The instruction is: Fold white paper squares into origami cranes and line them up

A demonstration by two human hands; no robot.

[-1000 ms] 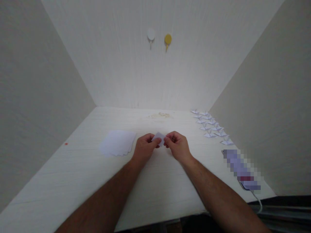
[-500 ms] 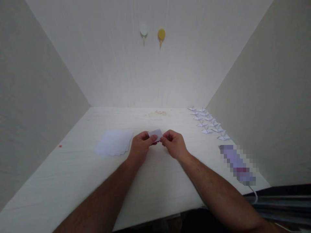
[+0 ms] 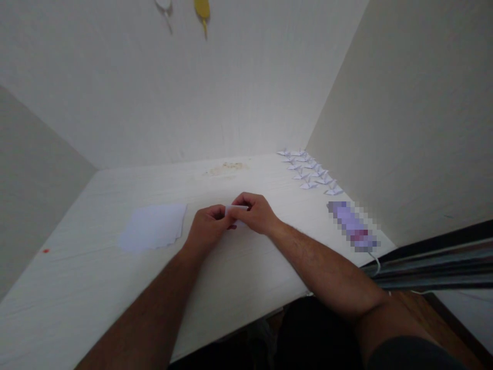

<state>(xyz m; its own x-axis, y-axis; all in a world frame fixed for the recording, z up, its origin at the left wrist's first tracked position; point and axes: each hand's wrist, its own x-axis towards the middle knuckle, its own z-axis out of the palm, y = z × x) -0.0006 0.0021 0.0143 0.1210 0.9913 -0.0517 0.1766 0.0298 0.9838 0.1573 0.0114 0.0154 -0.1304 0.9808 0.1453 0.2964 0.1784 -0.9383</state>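
Note:
A small folded piece of white paper [image 3: 235, 209] is pinched between both my hands just above the white table [image 3: 96, 288]. My left hand [image 3: 208, 228] grips its left end with thumb and fingers closed. My right hand [image 3: 257, 213] curls over its right end, fingers bent down on the paper. Most of the paper is hidden by my fingers. A loose stack of white paper sheets [image 3: 154, 232] lies left of my left hand.
Several small folded paper figures [image 3: 308, 172] stand in rows at the far right by the wall. A blurred-out purple object [image 3: 352, 226] with a white cable [image 3: 375, 263] lies near the right table edge. Two hooks, one yellow [image 3: 202, 10], hang on the back wall.
The view has swung right and down. My hands have closed further over the folded paper and lowered it toward the table; less of it shows now.

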